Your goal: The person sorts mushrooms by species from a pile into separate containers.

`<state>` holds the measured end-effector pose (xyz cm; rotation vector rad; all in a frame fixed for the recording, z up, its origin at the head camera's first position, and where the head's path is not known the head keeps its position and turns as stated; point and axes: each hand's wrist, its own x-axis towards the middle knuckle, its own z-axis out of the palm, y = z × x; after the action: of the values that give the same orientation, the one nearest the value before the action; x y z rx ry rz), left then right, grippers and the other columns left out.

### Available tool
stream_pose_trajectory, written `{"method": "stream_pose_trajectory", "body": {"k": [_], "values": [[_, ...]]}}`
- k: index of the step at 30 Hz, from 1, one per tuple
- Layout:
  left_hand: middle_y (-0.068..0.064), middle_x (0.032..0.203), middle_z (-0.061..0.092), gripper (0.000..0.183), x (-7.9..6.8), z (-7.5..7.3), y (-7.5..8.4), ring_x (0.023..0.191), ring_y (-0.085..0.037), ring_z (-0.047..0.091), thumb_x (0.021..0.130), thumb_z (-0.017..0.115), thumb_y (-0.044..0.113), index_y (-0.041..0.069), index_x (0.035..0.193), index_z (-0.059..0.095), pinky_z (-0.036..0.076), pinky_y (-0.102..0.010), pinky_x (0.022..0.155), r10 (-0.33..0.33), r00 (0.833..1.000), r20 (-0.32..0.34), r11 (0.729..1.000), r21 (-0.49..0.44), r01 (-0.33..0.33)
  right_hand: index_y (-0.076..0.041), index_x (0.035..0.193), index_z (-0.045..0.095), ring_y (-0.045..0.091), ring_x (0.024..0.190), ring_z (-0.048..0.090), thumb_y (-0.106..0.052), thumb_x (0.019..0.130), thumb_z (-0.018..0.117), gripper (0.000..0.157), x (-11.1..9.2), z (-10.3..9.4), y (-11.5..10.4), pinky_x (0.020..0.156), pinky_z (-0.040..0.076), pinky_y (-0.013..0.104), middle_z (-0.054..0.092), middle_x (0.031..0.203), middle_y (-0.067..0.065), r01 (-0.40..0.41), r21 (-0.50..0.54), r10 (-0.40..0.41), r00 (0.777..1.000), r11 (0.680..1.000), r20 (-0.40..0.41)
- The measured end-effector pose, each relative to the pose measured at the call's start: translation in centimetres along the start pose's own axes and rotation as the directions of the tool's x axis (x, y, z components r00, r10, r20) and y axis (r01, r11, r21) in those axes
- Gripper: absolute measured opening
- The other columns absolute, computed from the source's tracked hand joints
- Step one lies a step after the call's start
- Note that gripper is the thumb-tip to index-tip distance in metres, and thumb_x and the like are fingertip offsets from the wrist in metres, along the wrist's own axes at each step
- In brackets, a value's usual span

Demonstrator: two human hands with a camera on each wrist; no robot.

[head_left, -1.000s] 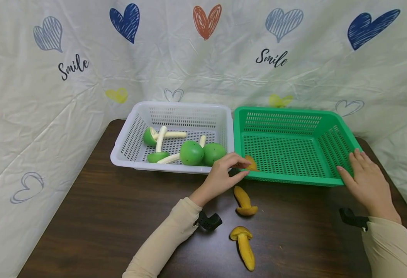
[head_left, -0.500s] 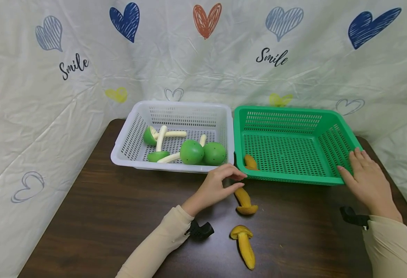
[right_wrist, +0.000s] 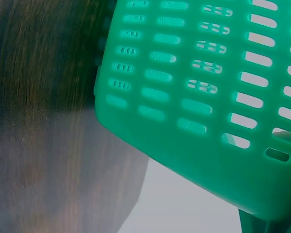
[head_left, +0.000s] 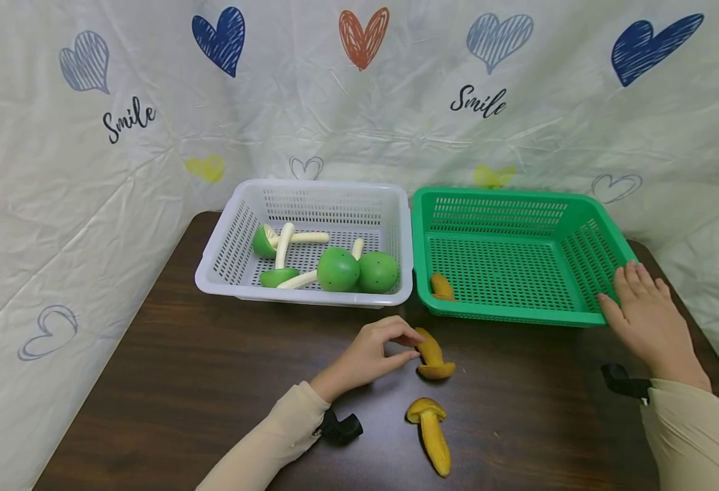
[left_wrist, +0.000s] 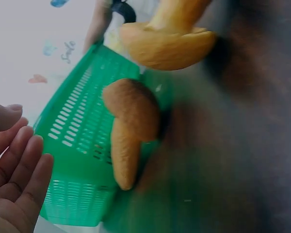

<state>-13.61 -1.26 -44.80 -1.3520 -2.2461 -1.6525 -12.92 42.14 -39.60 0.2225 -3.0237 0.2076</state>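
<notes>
My left hand [head_left: 372,353] hovers with nothing in it beside the stem of a yellow-brown mushroom [head_left: 431,356] on the table. In the left wrist view its loosely bent fingers [left_wrist: 26,170] are apart from that mushroom [left_wrist: 132,128]. Closer to me lies a second yellow mushroom [head_left: 433,436], cap away from me. My right hand [head_left: 654,324] rests with extended fingers on the right rim of the green basket [head_left: 519,312]. One more yellow-brown mushroom [head_left: 442,286] sits in that basket's front left corner, partly hidden by the rim. The right hand is out of the right wrist view.
A white basket [head_left: 310,296] holding several green-capped mushrooms [head_left: 338,269] stands left of the green one, close against it. Both are at the back of the dark wooden table [head_left: 212,395]. Behind hangs a white cloth [head_left: 273,102] printed with hearts.
My left hand has drawn back from the green basket's front left corner, toward me and slightly left, down to the nearer mushroom's stem. My right hand has stayed on the rim.
</notes>
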Motion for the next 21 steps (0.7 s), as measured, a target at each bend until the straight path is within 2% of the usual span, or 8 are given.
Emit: {"method": "stream_pose_trajectory", "body": {"k": [6,11,17,21], "values": [[-0.006,0.099,0.062,0.017,-1.2,0.8,0.0,0.091,-0.009,0.060,0.084,0.070,0.003,-0.001,0.101,0.066,0.050,-0.018,0.080,-0.045,0.997,0.062,0.999,-0.009,0.046,0.021,0.139,0.015,0.042,0.140,-0.006,-0.030,0.103,0.027,0.063,-0.1,0.0,-0.2,0.111,-0.008,0.052,0.005,0.146,0.039,0.004,0.015,-0.004,1.000,1.000,-0.007],[-0.004,0.099,0.062,0.019,-2.2,1.5,-0.1,0.090,-0.008,0.061,0.084,0.071,0.005,0.003,0.102,0.066,0.051,-0.020,0.079,-0.057,0.993,0.105,0.998,0.007,0.056,0.022,0.138,0.015,0.041,0.140,-0.004,-0.029,0.103,0.028,0.063,-0.2,0.0,-0.1,0.111,-0.006,0.052,0.006,0.145,0.039,0.006,0.027,-0.006,1.000,1.000,-0.017],[-0.003,0.102,0.063,0.021,-2.9,2.1,0.3,0.090,-0.009,0.062,0.084,0.071,0.007,0.004,0.104,0.066,0.050,-0.018,0.079,-0.085,0.981,0.175,0.996,-0.009,0.088,0.022,0.138,0.017,0.042,0.140,-0.003,-0.030,0.103,0.029,0.064,-0.1,0.1,-0.1,0.112,-0.005,0.051,0.007,0.145,0.039,0.009,0.030,-0.008,0.999,1.000,-0.036],[-0.001,0.101,0.063,0.023,-3.1,2.3,0.6,0.092,-0.004,0.060,0.084,0.072,0.011,0.006,0.105,0.066,0.048,-0.015,0.080,-0.111,0.972,0.209,0.994,0.014,0.111,0.022,0.138,0.017,0.042,0.140,-0.002,-0.030,0.103,0.029,0.064,-0.1,0.1,-0.1,0.111,-0.005,0.052,0.008,0.145,0.039,0.013,0.029,-0.012,0.999,0.999,-0.043]]}}
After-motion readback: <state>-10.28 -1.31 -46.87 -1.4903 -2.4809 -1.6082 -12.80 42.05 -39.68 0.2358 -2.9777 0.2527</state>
